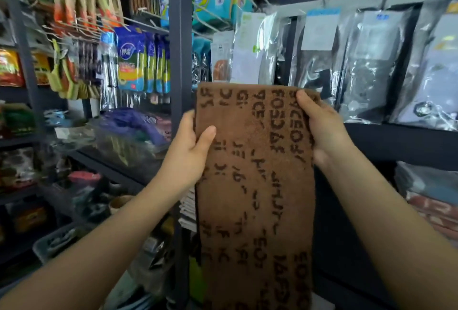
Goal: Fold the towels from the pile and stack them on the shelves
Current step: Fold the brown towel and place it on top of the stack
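Towel [255, 185], brown with darker lettering, hangs lengthwise at the centre of the view, held up in front of the shelves [179, 37]. Left hand [192, 146] grips its edge at about 9 o'clock, thumb across the front and fingers behind. Right hand [322, 126] pinches the top corner at 1 o'clock, thumb over the cloth. It looks soft, limp and light, so it should drape and sag wherever it is unsupported, and the plush pile should not slip. Best hold is probably at the corners, keeping the edges taut. Folded towels [431, 200] lie stacked at 4 o'clock.
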`<action>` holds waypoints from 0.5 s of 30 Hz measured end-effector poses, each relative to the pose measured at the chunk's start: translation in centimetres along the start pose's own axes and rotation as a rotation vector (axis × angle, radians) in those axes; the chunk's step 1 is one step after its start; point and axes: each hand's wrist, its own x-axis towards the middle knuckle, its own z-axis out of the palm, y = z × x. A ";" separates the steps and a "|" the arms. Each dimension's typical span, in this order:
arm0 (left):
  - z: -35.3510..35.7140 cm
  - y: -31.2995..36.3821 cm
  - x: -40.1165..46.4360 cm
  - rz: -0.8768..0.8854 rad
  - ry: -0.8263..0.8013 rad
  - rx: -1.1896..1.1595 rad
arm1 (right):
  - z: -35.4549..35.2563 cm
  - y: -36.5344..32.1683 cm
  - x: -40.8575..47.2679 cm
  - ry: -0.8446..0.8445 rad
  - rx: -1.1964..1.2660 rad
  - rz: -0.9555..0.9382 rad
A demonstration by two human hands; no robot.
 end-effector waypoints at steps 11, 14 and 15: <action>6.7 1.1 18.4 0.085 -0.125 0.790 | -4.1 0.7 13.0 0.309 -0.046 0.045; 7.7 -2.8 20.1 0.012 -0.252 0.838 | -5.2 3.1 14.7 0.344 -0.135 0.119; 8.0 -4.1 20.3 -0.028 -0.303 0.871 | -5.5 3.8 14.8 0.341 -0.177 0.160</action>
